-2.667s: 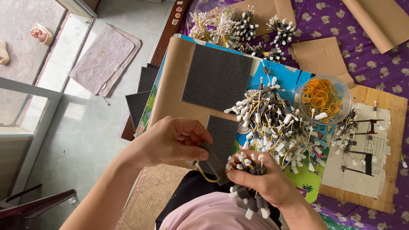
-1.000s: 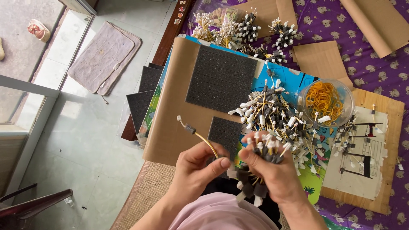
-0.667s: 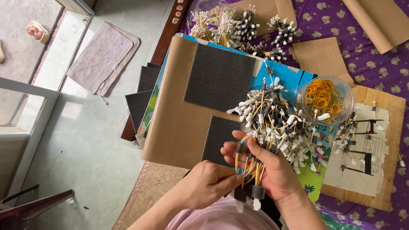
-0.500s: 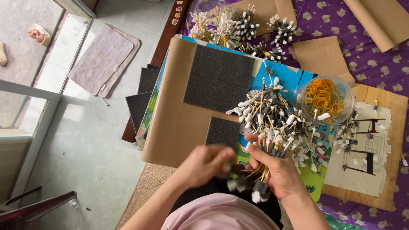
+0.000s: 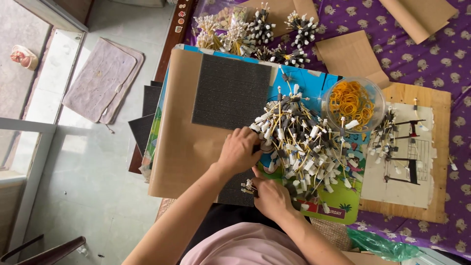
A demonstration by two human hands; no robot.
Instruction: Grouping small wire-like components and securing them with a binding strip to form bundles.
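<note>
- A grey mat (image 5: 100, 81) lies on the floor at far left, with a pink shoe (image 5: 23, 56) beyond it.
- Brown paper (image 5: 181, 122) covers the left part of the low table; a dark foam pad (image 5: 230, 91) rests on it.
- The left hand (image 5: 239, 152) lies knuckles up at the left edge of the wire pile (image 5: 304, 142), fingers curled onto the nearest wires; what they pinch, I cannot tell.
- The right hand (image 5: 271, 196), just below it, is closed around a small bunch (image 5: 248, 185) of white-tipped wires that sticks out to its left.
- The pile sits mid-table on a colourful board (image 5: 338, 208).
- A clear bowl (image 5: 374, 98) of orange rubber bands (image 5: 351, 102) touches the pile's upper right.
- A plywood sheet (image 5: 439, 162) under a paper diagram lies farthest right, on purple cloth (image 5: 441, 59).
</note>
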